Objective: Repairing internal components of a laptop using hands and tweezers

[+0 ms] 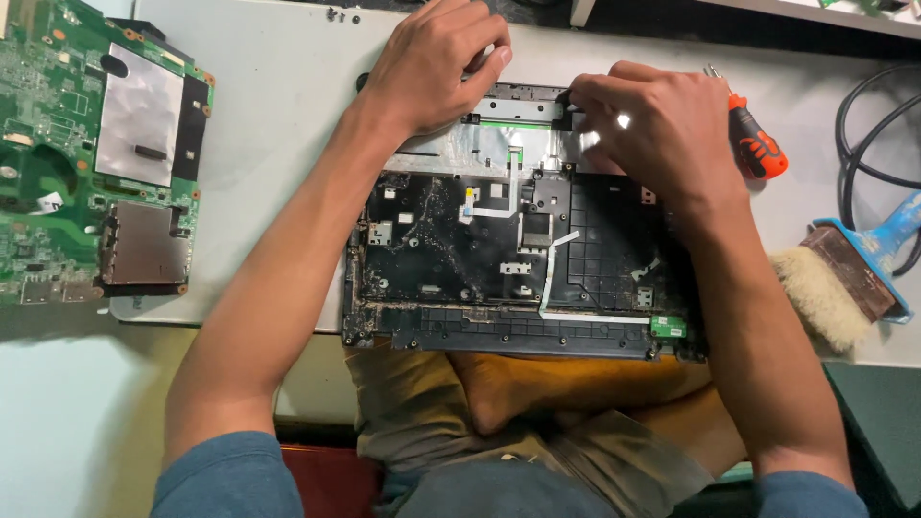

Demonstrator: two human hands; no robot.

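Both forearms reach forward over a black laptop base shell (518, 269), lying inner side up on the white counter (278, 115), its near edge overhanging the person's lap. Left hand (434, 62) arched, knuckles up, fingers curled down, pressing on the shell's far edge by the silver plate; whether it pinches anything, cannot tell. Right hand (652, 125) just beside it, fingers bent inward, fingertips (583, 96) gripping the small black strip (523, 93) at the far rim. Wrists both angled inward. Orange-handled screwdriver (758, 144) lies just right of the right hand. Brush (844, 278) at right edge, green circuit board (91, 153) far left.
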